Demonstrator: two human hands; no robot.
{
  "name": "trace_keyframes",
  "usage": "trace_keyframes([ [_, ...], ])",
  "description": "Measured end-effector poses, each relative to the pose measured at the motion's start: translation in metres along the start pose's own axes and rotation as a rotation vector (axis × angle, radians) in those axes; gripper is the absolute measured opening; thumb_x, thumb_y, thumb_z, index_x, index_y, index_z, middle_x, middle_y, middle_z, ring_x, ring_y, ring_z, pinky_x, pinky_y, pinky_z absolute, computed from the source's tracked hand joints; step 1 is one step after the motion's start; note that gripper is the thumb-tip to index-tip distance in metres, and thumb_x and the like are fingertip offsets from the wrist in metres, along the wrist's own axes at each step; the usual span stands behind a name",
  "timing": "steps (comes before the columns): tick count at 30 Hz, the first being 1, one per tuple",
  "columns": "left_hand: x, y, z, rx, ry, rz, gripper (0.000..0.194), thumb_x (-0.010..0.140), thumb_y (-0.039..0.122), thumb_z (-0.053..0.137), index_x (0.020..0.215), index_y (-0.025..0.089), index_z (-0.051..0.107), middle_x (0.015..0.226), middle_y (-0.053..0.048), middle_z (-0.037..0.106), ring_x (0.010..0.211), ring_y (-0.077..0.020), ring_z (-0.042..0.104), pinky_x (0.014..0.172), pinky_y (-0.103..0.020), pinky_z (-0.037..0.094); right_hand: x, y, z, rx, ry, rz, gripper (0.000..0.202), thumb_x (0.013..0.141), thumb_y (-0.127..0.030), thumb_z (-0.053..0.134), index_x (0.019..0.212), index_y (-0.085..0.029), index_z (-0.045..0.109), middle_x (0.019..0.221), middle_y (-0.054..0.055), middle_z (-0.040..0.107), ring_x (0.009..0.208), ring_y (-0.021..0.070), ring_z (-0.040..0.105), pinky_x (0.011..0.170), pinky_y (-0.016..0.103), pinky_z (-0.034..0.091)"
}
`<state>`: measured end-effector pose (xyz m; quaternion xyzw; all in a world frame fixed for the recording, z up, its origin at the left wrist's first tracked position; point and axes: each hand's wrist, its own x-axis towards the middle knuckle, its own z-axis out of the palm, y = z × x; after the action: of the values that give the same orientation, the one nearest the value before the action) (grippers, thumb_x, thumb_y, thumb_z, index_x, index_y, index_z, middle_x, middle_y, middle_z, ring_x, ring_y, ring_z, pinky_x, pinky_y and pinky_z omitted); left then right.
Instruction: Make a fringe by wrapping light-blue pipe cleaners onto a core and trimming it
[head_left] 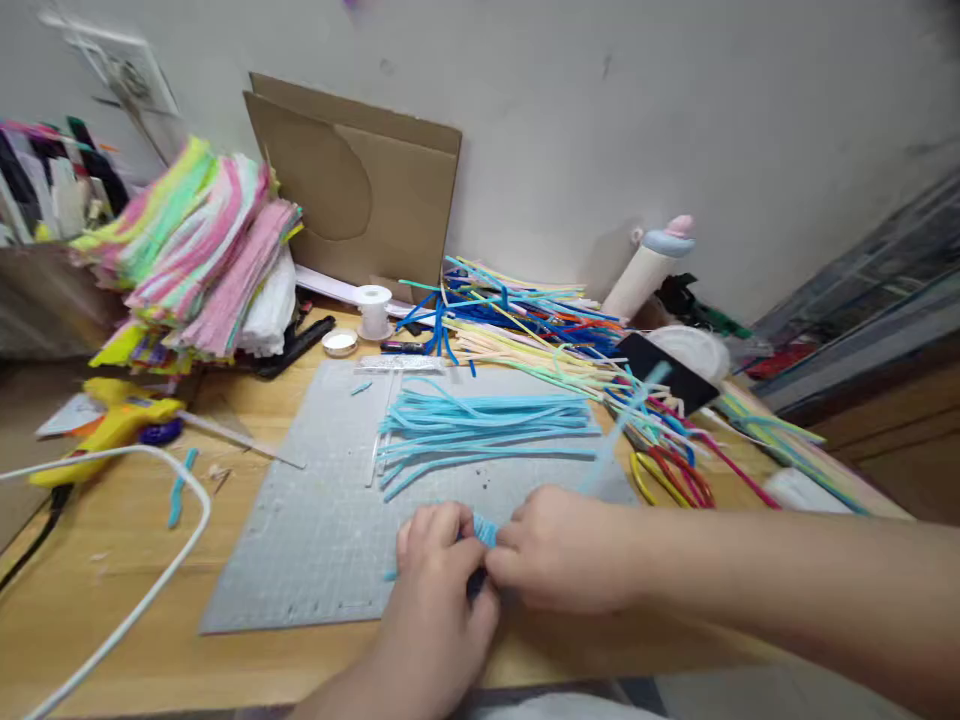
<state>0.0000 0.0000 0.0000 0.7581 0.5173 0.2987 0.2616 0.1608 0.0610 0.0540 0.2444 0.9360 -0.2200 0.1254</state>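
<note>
A coiled light-blue pipe cleaner [485, 530] shows between my two hands, low over the front of the grey cutting mat [300, 540]. My left hand [442, 590] is closed around its left part, and a short blue end sticks out on that side. Fingers of my right hand [555, 545] pinch at the right side of the coil. From behind the right hand a blurred blue strand [619, 435] rises up and to the right. What lies under the fingers is partly hidden. Just beyond my hands, a bunch of light-blue pipe cleaners [495, 415] lies across the mat.
A yellow glue gun [112, 425] and a white cable [150, 590] lie at the left. Behind are bundled fuzzy stems [202, 250], a cardboard sheet [405, 190] and a white spool [373, 310]. Mixed pipe cleaners [525, 320] and yellow-handled scissors [649, 480] are at the right.
</note>
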Motion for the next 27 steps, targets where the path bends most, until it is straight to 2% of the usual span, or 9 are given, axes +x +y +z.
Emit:
trace_keyframes([
  [3, 0.000, 0.003, 0.001, -0.004, 0.005, 0.001, 0.014, 0.071, 0.005, 0.056, 0.071, 0.019, 0.059, 0.090, -0.003, 0.049, 0.089, -0.0206, 0.043, 0.078, -0.038, 0.033, -0.003, -0.007, 0.007, 0.346, 0.020, 0.397, 0.011, 0.076, -0.023, 0.047, 0.078, -0.020, 0.058, 0.065, 0.001, 0.062, 0.055, 0.0147, 0.057, 0.049, 0.023, 0.035],
  [6, 0.001, 0.004, 0.001, 0.004, 0.012, 0.003, 0.015, 0.072, 0.007, 0.056, 0.071, 0.021, 0.060, 0.089, -0.003, 0.050, 0.088, -0.0211, 0.043, 0.077, -0.039, 0.033, -0.001, -0.008, 0.009, 0.853, -0.156, 0.677, 0.010, 0.074, -0.017, 0.042, 0.072, -0.019, 0.052, 0.051, -0.004, 0.053, 0.037, 0.0097, 0.048, 0.039, 0.020, 0.035],
  [9, 0.001, 0.004, 0.001, 0.009, 0.017, 0.005, 0.015, 0.072, 0.007, 0.057, 0.071, 0.021, 0.061, 0.089, -0.003, 0.051, 0.087, -0.0212, 0.044, 0.077, -0.039, 0.034, 0.004, -0.007, 0.006, 1.238, -0.277, 0.744, 0.016, 0.072, -0.013, 0.038, 0.063, -0.017, 0.049, 0.047, -0.004, 0.052, 0.031, 0.0072, 0.044, 0.033, 0.018, 0.033],
  [12, 0.002, 0.004, 0.001, 0.016, 0.023, 0.018, 0.015, 0.072, 0.008, 0.057, 0.071, 0.021, 0.061, 0.089, -0.003, 0.051, 0.087, -0.0214, 0.044, 0.077, -0.040, 0.035, 0.007, -0.007, 0.007, 1.350, -0.211, 0.807, 0.015, 0.071, -0.012, 0.040, 0.058, -0.017, 0.047, 0.045, -0.005, 0.050, 0.031, 0.0062, 0.042, 0.031, 0.016, 0.027],
  [15, 0.001, 0.004, 0.000, 0.021, 0.009, 0.028, 0.014, 0.072, 0.007, 0.056, 0.071, 0.021, 0.061, 0.089, -0.003, 0.051, 0.086, -0.0210, 0.044, 0.076, -0.039, 0.035, 0.008, -0.011, 0.016, 1.196, -0.057, 0.867, 0.013, 0.068, -0.013, 0.048, 0.059, -0.020, 0.041, 0.040, -0.009, 0.041, 0.032, 0.0062, 0.034, 0.034, 0.017, 0.024],
  [17, 0.001, 0.004, 0.000, 0.014, 0.002, 0.029, 0.014, 0.072, 0.007, 0.056, 0.070, 0.021, 0.060, 0.088, -0.003, 0.051, 0.086, -0.0206, 0.044, 0.075, -0.039, 0.035, 0.007, -0.014, 0.024, 0.941, 0.076, 0.800, 0.016, 0.065, -0.013, 0.055, 0.059, -0.019, 0.042, 0.043, -0.009, 0.040, 0.039, 0.0065, 0.035, 0.040, 0.018, 0.025],
  [20, 0.001, 0.004, 0.000, 0.018, 0.001, 0.019, 0.014, 0.070, 0.006, 0.057, 0.068, 0.019, 0.058, 0.087, -0.002, 0.050, 0.085, -0.0202, 0.044, 0.074, -0.038, 0.036, 0.001, -0.016, 0.032, 0.453, 0.194, 0.484, 0.008, 0.068, -0.014, 0.057, 0.063, -0.017, 0.051, 0.055, -0.004, 0.051, 0.051, 0.0085, 0.042, 0.047, 0.021, 0.025],
  [24, 0.003, 0.005, 0.001, 0.061, -0.023, 0.005, 0.017, 0.067, 0.002, 0.056, 0.063, 0.018, 0.055, 0.085, -0.002, 0.051, 0.085, -0.0204, 0.044, 0.075, -0.039, 0.036, -0.009, -0.008, 0.029, -0.169, 0.109, 0.014, 0.007, 0.080, -0.016, 0.051, 0.081, -0.016, 0.058, 0.070, 0.003, 0.061, 0.055, 0.0131, 0.047, 0.049, 0.026, 0.023],
  [27, 0.004, 0.004, -0.001, 0.083, -0.032, -0.002, 0.012, 0.072, 0.008, 0.057, 0.068, 0.020, 0.057, 0.086, -0.002, 0.053, 0.086, -0.0215, 0.046, 0.077, -0.041, 0.038, -0.014, 0.006, 0.020, -0.327, 0.078, -0.105, 0.010, 0.083, -0.017, 0.051, 0.090, -0.017, 0.058, 0.075, 0.003, 0.061, 0.057, 0.0143, 0.049, 0.050, 0.028, 0.024],
])
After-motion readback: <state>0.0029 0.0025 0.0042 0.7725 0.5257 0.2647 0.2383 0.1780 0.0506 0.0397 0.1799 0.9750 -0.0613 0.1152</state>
